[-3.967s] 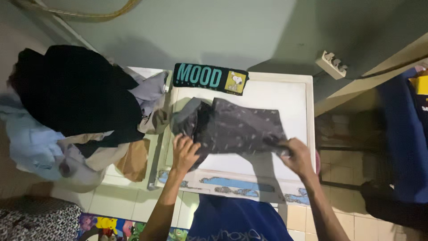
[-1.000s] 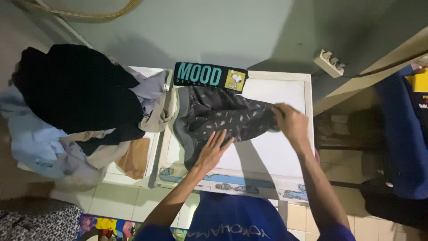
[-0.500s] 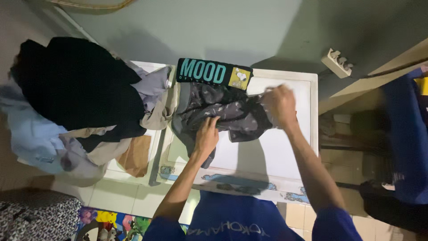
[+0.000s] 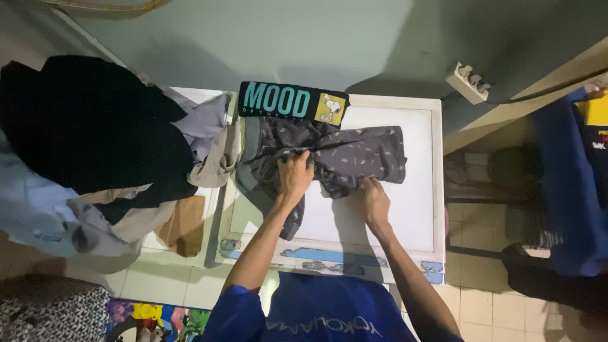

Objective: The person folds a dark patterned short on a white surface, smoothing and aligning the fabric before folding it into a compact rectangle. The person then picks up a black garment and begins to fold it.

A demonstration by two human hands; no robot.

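1. The left hand (image 4: 295,176) lies knuckles-up on the grey patterned garment (image 4: 354,155), near the middle of its lower edge; the fingers are curled down into the cloth and bunch a fold of it, so the hand is mostly closed on the fabric; the left forearm runs up from the blue sleeve at the lower left, bent slightly inward.

2. The right hand (image 4: 373,201) rests at the garment's near edge, just right of the left hand; its fingers are bent over the hem and press or pinch it against the surface; how firmly they grasp I cannot tell, since the fingertips are hidden under the hand; the right forearm comes up straight from the lower right.

3. The grey patterned garment is spread crosswise over the white table top (image 4: 405,215); its right part lies flat and fairly smooth; its left part is rumpled, and a strip of it hangs down over the table towards the front edge.

4. A folded black piece with teal lettering and a yellow patch (image 4: 292,102) lies at the far edge of the table, touching the grey garment's upper side.

5. A heap of clothes (image 4: 95,139), black on top with pale blue, grey and tan pieces beneath, sits just left of the table, its edge meeting the garment's left end.

6. The person wears a blue shirt (image 4: 316,316), seen at the bottom edge.
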